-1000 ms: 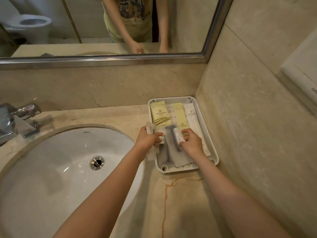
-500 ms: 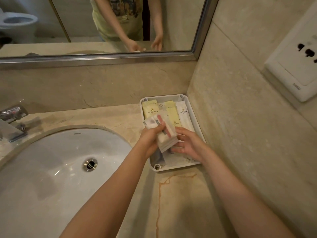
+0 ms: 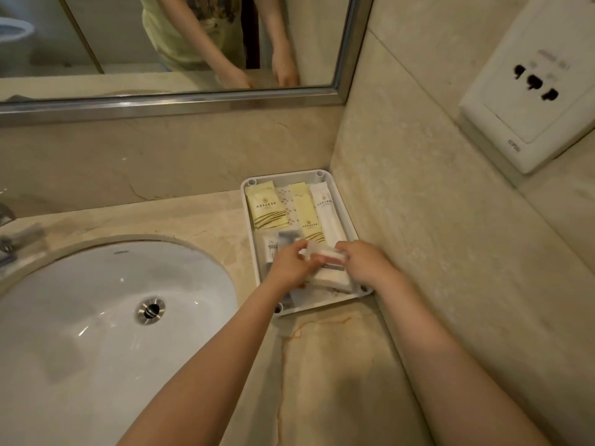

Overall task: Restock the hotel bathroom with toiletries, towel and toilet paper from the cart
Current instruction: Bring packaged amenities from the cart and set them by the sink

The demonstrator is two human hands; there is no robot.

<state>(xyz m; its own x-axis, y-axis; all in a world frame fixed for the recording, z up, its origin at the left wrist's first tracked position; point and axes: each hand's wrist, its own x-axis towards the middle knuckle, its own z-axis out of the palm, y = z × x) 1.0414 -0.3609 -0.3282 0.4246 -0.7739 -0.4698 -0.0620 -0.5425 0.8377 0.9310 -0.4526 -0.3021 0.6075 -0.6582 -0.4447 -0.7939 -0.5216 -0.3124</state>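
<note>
Gripping a loose stack of packets (image 3: 325, 256) in our left hand (image 3: 289, 265) and right hand (image 3: 367, 263) over the tray (image 3: 249, 220), we could spill some toward the sink (image 3: 96, 317) at nine o'clock.

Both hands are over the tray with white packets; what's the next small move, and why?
Probably lower the white packets flat into the near end of the tray and let go. The left hand and right hand grip them together over that end, while the far end is taken by a row of sachets.
</note>
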